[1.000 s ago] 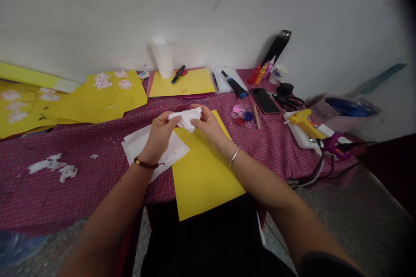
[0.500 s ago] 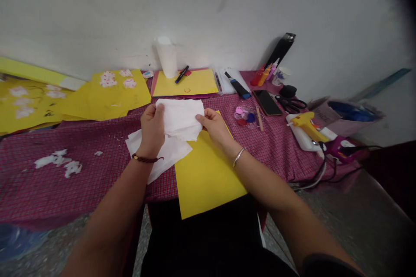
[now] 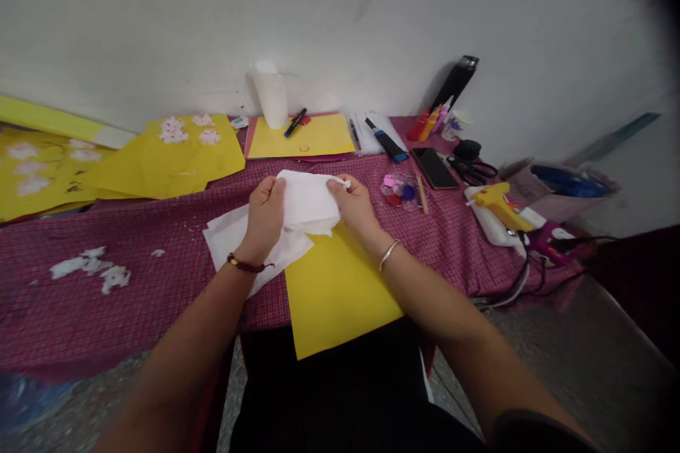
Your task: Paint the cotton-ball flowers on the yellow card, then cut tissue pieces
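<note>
A white piece of tissue paper (image 3: pixel 309 199) is stretched between my two hands above the table. My left hand (image 3: pixel 267 216) pinches its left edge, thumb on top. At the right edge my right hand (image 3: pixel 355 207) grips it, and a small twisted white end sticks out past the thumb and fingers. The tissue's lower edge looks torn and uneven. Below my left hand lie more white tissue sheets (image 3: pixel 290 253). A yellow sheet of paper (image 3: pixel 340 297) rests under my right wrist and overhangs the table's front edge.
Torn tissue bits (image 3: pixel 91 267) lie on the checked tablecloth (image 3: pixel 175 255). Yellow sheets with pinkish-white flowers (image 3: pixel 210 136) are at left. A paper roll (image 3: pixel 272 95) stands at the wall. Rightward are a phone (image 3: pixel 434 168), scissors (image 3: pixel 472 168) and a yellow glue gun (image 3: pixel 499 204) with cables.
Both hands have shifted slightly right with the tissue, the left hand more, so they are closer together. A twisted tissue end now shows at my right hand.
</note>
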